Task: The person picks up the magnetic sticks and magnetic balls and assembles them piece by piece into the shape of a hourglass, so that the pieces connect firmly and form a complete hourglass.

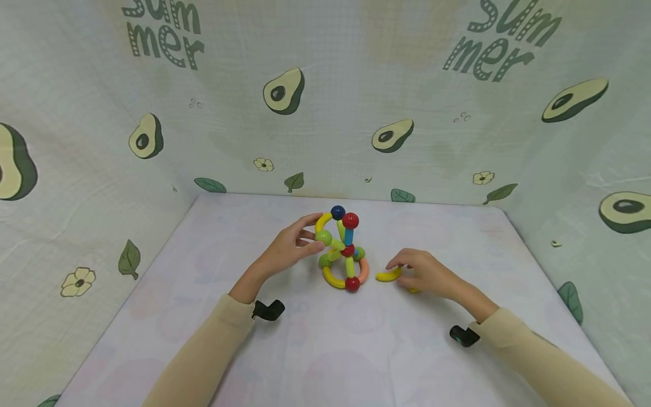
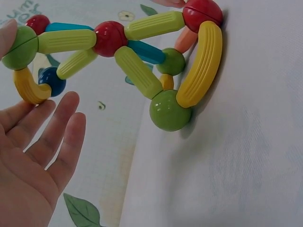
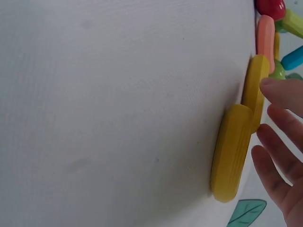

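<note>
Near the table's middle stands a magnetic stick-and-ball structure (image 1: 348,250) of red, green and blue balls joined by coloured sticks. My left hand (image 1: 291,247) holds its upper left side. In the left wrist view, the thumb lies at a green ball (image 2: 21,47) and fingertips meet the curved yellow stick (image 2: 29,87) below it. To the right of the structure, my right hand (image 1: 424,274) is over two loose curved yellow sticks. Its thumb tip is at the farther yellow stick (image 3: 254,90), fingers spread apart; contact is unclear. The nearer yellow stick (image 3: 231,153) lies beside it.
The pale table (image 1: 325,350) carries the structure and sticks. Behind and at both sides hangs a cloth (image 1: 325,152) printed with avocados and leaves. A black wrist camera (image 1: 269,310) sits at the left cuff, another black camera (image 1: 464,336) at the right.
</note>
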The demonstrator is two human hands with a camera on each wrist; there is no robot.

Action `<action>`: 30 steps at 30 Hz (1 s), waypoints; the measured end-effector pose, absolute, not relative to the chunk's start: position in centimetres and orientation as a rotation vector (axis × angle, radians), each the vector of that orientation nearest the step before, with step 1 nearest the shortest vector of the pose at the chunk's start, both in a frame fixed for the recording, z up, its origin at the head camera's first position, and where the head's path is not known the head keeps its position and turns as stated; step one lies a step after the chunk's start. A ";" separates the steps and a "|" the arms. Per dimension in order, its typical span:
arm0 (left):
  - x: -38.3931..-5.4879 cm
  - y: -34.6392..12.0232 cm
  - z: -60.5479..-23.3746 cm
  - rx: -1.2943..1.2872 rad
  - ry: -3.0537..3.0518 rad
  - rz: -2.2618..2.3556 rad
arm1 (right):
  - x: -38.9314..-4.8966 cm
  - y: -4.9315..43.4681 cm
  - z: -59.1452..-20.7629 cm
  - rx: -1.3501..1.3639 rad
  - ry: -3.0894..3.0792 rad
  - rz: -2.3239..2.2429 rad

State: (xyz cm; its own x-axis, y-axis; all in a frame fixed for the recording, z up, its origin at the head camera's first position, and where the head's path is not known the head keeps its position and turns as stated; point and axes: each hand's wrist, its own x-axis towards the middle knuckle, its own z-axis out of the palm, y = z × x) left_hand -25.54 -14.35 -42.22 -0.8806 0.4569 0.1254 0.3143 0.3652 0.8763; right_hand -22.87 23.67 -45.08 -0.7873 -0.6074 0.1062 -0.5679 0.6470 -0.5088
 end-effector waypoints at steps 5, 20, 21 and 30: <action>-25.5 -14.3 -42.2 0.712 2.480 1.543 | -23.1 22.7 -45.3 -1.023 2.796 -0.683; -25.6 -14.4 -42.3 0.708 2.493 1.537 | -24.0 22.1 -44.8 -0.954 2.818 -0.697; -25.6 -14.5 -42.4 0.707 2.494 1.536 | -24.1 22.1 -44.8 -0.946 2.828 -0.683; -25.7 -14.5 -42.5 0.718 2.487 1.537 | -24.8 22.1 -44.7 -0.890 2.845 -0.628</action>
State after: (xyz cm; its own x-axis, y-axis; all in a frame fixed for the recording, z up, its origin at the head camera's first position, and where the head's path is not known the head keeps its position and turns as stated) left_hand -25.68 -14.48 -42.47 -0.8781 0.4591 0.1345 0.3258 0.3679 0.8709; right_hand -24.79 22.15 -44.71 -0.8251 -0.5641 0.0316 -0.5250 0.7448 -0.4120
